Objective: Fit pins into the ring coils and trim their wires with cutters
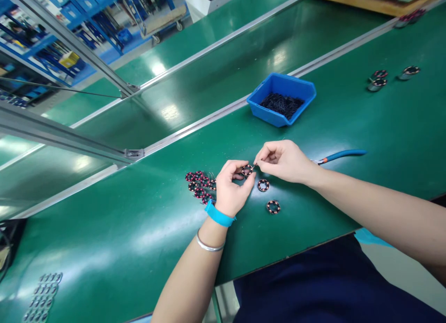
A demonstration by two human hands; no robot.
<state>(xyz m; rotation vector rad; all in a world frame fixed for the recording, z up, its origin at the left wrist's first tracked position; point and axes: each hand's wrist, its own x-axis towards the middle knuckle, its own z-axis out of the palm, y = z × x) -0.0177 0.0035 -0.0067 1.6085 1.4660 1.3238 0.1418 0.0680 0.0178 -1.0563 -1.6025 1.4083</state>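
Note:
My left hand grips a small ring-shaped motor stator wound with copper wire, between thumb and fingers. Close at its right side, my right hand is pinched at the stator's edge, seemingly on a thin wire end; the exact hold is too small to make out. Just below the hands lie two loose stators, one nearer and one farther. Left of my left hand sits a cluster of several wound stators, red and copper coloured, partly hidden by that hand.
A blue bin of short black pieces stands beyond my hands. Blue-handled pliers lie behind my right wrist. More stators stand at the far right. Small parts in rows lie at lower left. A metal frame post rises at left.

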